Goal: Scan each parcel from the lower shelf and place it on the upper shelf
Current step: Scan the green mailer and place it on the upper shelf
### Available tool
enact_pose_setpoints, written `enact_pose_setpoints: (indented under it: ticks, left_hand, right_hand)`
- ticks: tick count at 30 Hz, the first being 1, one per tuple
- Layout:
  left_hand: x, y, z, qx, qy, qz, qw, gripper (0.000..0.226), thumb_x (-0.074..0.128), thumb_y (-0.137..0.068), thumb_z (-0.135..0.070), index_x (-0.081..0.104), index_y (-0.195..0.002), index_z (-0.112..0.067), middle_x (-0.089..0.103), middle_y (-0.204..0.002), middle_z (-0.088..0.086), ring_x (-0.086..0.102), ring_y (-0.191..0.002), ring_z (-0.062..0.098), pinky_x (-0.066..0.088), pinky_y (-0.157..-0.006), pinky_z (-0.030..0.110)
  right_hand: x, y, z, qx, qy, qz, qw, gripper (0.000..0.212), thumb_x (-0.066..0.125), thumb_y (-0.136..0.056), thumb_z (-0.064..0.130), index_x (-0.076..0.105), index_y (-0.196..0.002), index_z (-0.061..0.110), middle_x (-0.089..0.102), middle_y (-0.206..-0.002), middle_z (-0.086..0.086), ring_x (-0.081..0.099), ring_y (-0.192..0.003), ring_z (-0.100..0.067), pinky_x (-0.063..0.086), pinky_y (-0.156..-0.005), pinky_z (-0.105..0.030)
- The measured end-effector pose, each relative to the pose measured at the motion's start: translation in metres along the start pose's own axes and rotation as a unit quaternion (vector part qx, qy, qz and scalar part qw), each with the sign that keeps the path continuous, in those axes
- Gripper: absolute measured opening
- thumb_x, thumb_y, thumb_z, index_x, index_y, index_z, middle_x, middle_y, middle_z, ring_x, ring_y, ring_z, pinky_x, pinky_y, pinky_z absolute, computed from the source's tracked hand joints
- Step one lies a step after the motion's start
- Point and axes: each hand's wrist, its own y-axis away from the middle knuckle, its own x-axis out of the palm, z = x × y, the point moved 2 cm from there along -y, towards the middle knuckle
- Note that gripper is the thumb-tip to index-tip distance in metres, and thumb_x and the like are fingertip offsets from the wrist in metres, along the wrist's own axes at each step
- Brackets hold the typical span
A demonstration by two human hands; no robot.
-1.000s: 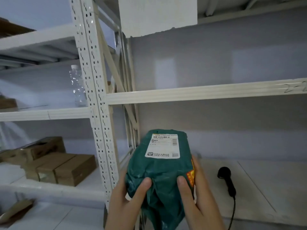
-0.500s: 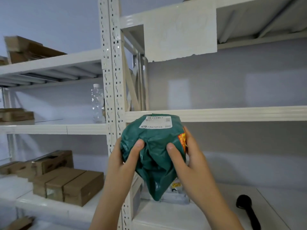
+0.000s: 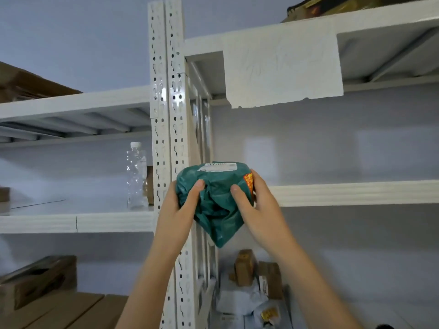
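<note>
A green plastic parcel (image 3: 215, 198) with a white shipping label on top is held up in front of the white upper shelf (image 3: 356, 193), its top at about the height of the shelf's edge. My left hand (image 3: 180, 205) grips its left side and my right hand (image 3: 255, 205) grips its right side, thumbs pressed into the crumpled bag. Down on the lower shelf lie brown wrapped parcels (image 3: 256, 271) and a white bag parcel (image 3: 240, 300). The scanner's black tip (image 3: 383, 326) barely shows at the bottom edge.
A white perforated upright post (image 3: 169, 115) stands just left of the parcel. A clear plastic bottle (image 3: 136, 176) stands on the left bay's shelf. Cardboard boxes (image 3: 38, 281) lie lower left. A white sheet (image 3: 282, 65) hangs from the top shelf.
Both hands have lifted the green parcel from near the lower shelf up to the upper shelf's edge. The view has tilted upward, and the scanner has dropped almost out of sight.
</note>
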Motion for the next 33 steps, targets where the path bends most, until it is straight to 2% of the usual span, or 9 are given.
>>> enact_pose_setpoints:
  ticks: [5, 8, 11, 15, 19, 21, 25, 28, 33]
  left_hand:
    - [-0.004, -0.041, 0.032, -0.019, -0.028, 0.025, 0.999, 0.039, 0.054, -0.085, -0.050, 0.058, -0.115, -0.027, 0.066, -0.108, -0.010, 0.063, -0.100, 0.003, 0.050, -0.085, 0.025]
    - [-0.004, -0.063, 0.055, -0.026, -0.157, 0.024, 0.987, 0.041, 0.049, -0.083, -0.062, 0.059, -0.100, -0.026, 0.066, -0.098, -0.006, 0.063, -0.091, 0.010, 0.052, -0.082, 0.035]
    - [-0.001, -0.081, 0.074, -0.048, -0.261, -0.017, 0.964, 0.064, 0.043, -0.078, -0.073, 0.055, -0.098, -0.013, 0.060, -0.097, 0.007, 0.060, -0.086, 0.023, 0.053, -0.077, 0.041]
    - [0.011, -0.095, 0.074, -0.017, -0.378, -0.108, 0.919, 0.061, 0.046, -0.085, -0.062, 0.050, -0.099, -0.003, 0.051, -0.102, 0.018, 0.053, -0.091, 0.033, 0.049, -0.079, 0.044]
    - [0.016, -0.094, 0.067, 0.019, -0.408, -0.148, 0.901, 0.057, 0.041, -0.093, -0.052, 0.051, -0.108, 0.001, 0.052, -0.109, 0.022, 0.051, -0.098, 0.034, 0.042, -0.084, 0.041]
    - [0.017, -0.080, 0.061, 0.096, -0.399, -0.159, 0.898, 0.052, 0.037, -0.096, -0.044, 0.052, -0.117, 0.001, 0.055, -0.117, 0.019, 0.052, -0.107, 0.033, 0.040, -0.090, 0.040]
    - [0.025, -0.044, 0.062, 0.289, -0.468, -0.109, 0.828, 0.054, 0.035, -0.092, -0.034, 0.048, -0.133, -0.002, 0.049, -0.140, 0.014, 0.042, -0.133, 0.029, 0.030, -0.110, 0.041]
    - [0.035, -0.040, 0.075, 0.305, -0.542, -0.044, 0.782, 0.054, 0.033, -0.092, -0.032, 0.044, -0.138, -0.005, 0.042, -0.146, 0.015, 0.035, -0.139, 0.028, 0.019, -0.113, 0.042]
    - [0.035, -0.057, 0.095, 0.255, -0.596, -0.006, 0.762, 0.055, 0.029, -0.094, -0.033, 0.041, -0.141, -0.007, 0.040, -0.148, 0.014, 0.034, -0.139, 0.027, 0.013, -0.115, 0.040]
  right_hand:
    - [0.021, -0.035, -0.027, 0.026, 0.064, -0.004, 0.998, 0.038, 0.049, -0.093, 0.040, 0.046, -0.128, 0.026, 0.059, -0.121, 0.006, 0.059, -0.108, -0.009, 0.050, -0.096, -0.040]
    - [0.026, -0.048, -0.042, 0.032, 0.126, 0.000, 0.992, 0.035, 0.049, -0.093, 0.039, 0.049, -0.125, 0.024, 0.060, -0.119, 0.006, 0.059, -0.107, -0.010, 0.051, -0.094, -0.033]
    - [0.029, -0.057, -0.054, 0.041, 0.220, -0.014, 0.974, 0.031, 0.047, -0.093, 0.040, 0.055, -0.116, 0.021, 0.064, -0.111, 0.003, 0.060, -0.103, -0.015, 0.048, -0.093, -0.033]
    - [0.031, -0.074, -0.065, 0.044, 0.354, -0.038, 0.933, 0.038, 0.041, -0.094, 0.046, 0.057, -0.105, 0.013, 0.063, -0.101, -0.003, 0.060, -0.095, -0.025, 0.041, -0.093, -0.040]
    - [0.023, -0.080, -0.059, 0.029, 0.362, -0.048, 0.930, 0.043, 0.038, -0.097, 0.041, 0.051, -0.123, 0.010, 0.057, -0.122, -0.010, 0.054, -0.113, -0.028, 0.036, -0.096, -0.040]
    - [0.018, -0.066, -0.052, -0.047, 0.365, -0.081, 0.926, 0.048, 0.036, -0.098, 0.035, 0.043, -0.136, 0.007, 0.048, -0.140, -0.011, 0.046, -0.127, -0.026, 0.031, -0.104, -0.035]
    - [0.029, -0.028, -0.055, -0.299, 0.463, -0.036, 0.834, 0.058, 0.042, -0.087, 0.031, 0.046, -0.136, 0.001, 0.045, -0.145, -0.014, 0.040, -0.136, -0.026, 0.025, -0.112, -0.037]
    - [0.036, -0.030, -0.072, -0.272, 0.508, 0.020, 0.817, 0.059, 0.039, -0.087, 0.035, 0.048, -0.136, 0.004, 0.046, -0.144, -0.014, 0.040, -0.137, -0.025, 0.029, -0.116, -0.044]
    - [0.042, -0.047, -0.091, -0.219, 0.531, 0.072, 0.815, 0.067, 0.056, -0.078, 0.031, 0.044, -0.139, 0.009, 0.045, -0.146, -0.015, 0.038, -0.138, -0.025, 0.021, -0.116, -0.045]
